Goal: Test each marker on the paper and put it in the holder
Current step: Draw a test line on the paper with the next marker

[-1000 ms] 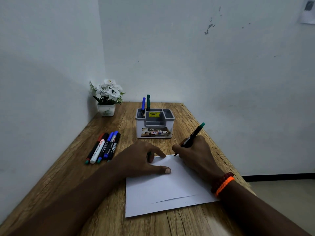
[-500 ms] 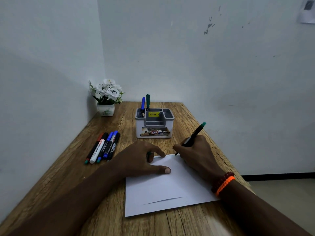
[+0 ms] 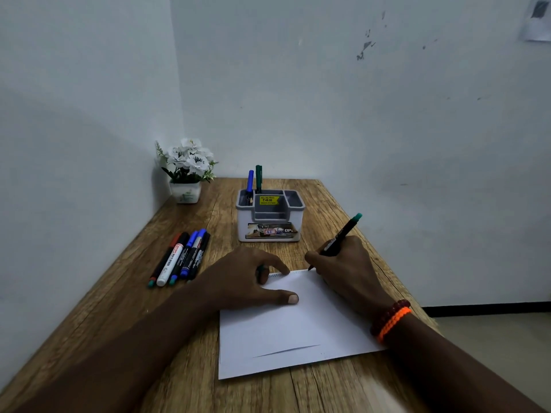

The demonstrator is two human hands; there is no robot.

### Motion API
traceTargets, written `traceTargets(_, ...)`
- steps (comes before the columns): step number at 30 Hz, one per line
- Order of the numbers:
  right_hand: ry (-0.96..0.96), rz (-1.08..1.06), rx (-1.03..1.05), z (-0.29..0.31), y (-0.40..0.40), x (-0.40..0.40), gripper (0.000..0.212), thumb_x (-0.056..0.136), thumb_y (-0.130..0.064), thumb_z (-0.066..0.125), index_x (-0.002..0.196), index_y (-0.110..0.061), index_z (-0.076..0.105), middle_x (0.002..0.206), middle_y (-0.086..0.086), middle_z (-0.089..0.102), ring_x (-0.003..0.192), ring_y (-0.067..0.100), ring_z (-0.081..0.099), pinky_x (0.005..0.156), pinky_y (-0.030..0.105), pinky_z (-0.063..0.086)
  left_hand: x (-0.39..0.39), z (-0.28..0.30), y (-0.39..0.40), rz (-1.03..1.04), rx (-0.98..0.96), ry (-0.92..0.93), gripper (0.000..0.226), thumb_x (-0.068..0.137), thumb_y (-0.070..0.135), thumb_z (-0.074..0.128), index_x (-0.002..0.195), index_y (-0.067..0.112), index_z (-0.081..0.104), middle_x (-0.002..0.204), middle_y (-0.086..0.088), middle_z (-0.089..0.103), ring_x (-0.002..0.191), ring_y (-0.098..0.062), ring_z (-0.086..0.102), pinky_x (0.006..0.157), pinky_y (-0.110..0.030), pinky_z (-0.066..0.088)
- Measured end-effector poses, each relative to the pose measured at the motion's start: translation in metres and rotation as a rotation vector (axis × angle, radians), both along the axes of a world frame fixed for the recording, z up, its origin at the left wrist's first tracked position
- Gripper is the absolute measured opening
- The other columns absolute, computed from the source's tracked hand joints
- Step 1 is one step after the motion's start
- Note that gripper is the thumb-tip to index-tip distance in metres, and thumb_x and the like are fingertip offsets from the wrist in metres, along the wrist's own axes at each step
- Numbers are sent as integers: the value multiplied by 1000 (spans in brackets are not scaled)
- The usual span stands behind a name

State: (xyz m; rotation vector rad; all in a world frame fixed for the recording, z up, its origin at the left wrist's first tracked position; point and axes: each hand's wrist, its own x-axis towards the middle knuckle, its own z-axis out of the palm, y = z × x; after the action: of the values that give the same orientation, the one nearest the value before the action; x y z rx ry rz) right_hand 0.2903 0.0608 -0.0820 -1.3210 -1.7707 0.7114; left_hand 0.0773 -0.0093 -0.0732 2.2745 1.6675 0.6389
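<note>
The testing step is under way: the right hand [image 3: 346,269] grips a green marker [image 3: 338,238], tip down on the far edge of the paper [image 3: 298,329], its long axis tilted, cap end pointing up and away to the right. The left hand [image 3: 247,278] presses the sheet to the desk [image 3: 125,317], fingers spread, seemingly pinching a green cap. Next comes capping, then standing it in the holder [image 3: 269,217] beside two markers already there.
</note>
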Motion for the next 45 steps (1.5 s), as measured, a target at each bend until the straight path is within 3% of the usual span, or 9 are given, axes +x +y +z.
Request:
traceTargets(7, 2, 11, -1, 1, 0, 0, 23, 85, -31, 81, 82, -9, 74, 78, 7, 73, 74, 22, 71, 65, 42, 59, 0, -1, 1, 6, 2, 3, 66, 68, 79, 71, 121, 40, 69, 76, 13, 60, 76, -5, 60, 73, -37, 55)
traceTargets(14, 12, -9, -2, 0, 1, 1, 20, 85, -28, 81, 79, -9, 76, 75, 5, 74, 73, 20, 72, 66, 43, 61, 0, -1, 2, 11, 5, 3, 65, 69, 78, 72, 123, 40, 68, 79, 18, 57, 77, -1, 57, 64, -22, 43)
traceTargets(18, 19, -12, -12, 1, 2, 2, 21, 85, -28, 81, 80, -9, 76, 76, 6, 74, 73, 21, 72, 65, 41, 60, 0, -1, 1, 12, 0, -4, 65, 70, 76, 73, 124, 40, 68, 79, 18, 57, 79, -2, 58, 67, -23, 47)
traceTargets(25, 15, -13, -8, 0, 1, 2, 19, 85, -27, 81, 79, -9, 75, 74, 5, 74, 71, 19, 72, 67, 42, 61, 1, 0, 1, 15, -10, 1, 65, 71, 75, 72, 125, 40, 68, 79, 20, 56, 81, -2, 58, 67, -21, 42)
traceTargets(31, 20, -20, -5, 3, 1, 2, 21, 83, -27, 81, 77, -9, 75, 74, 6, 74, 72, 22, 72, 64, 42, 58, 0, -1, 0, 16, -11, -4, 67, 68, 80, 71, 122, 40, 68, 79, 16, 59, 80, -4, 60, 71, -31, 53)
traceTargets(37, 7, -27, -5, 1, 1, 4, 22, 84, -29, 82, 78, -9, 75, 74, 5, 73, 71, 20, 71, 62, 38, 58, 0, -1, 1, 16, 1, -6, 66, 69, 78, 72, 122, 40, 68, 77, 16, 58, 77, -3, 57, 66, -23, 45)
traceTargets(40, 7, -32, -3, 0, 3, 4, 22, 83, -30, 82, 79, -10, 75, 76, 5, 73, 73, 19, 71, 64, 40, 59, 0, -1, 1, 14, 1, -5, 66, 68, 79, 71, 122, 41, 68, 80, 16, 60, 80, -4, 59, 68, -24, 48)
traceTargets(45, 13, -18, -13, 2, 3, 4, 21, 85, -28, 81, 83, -8, 74, 79, 6, 72, 74, 20, 70, 59, 32, 51, -1, -1, 0, 14, -5, 1, 68, 68, 80, 71, 123, 41, 68, 80, 15, 61, 82, -5, 61, 73, -30, 55)
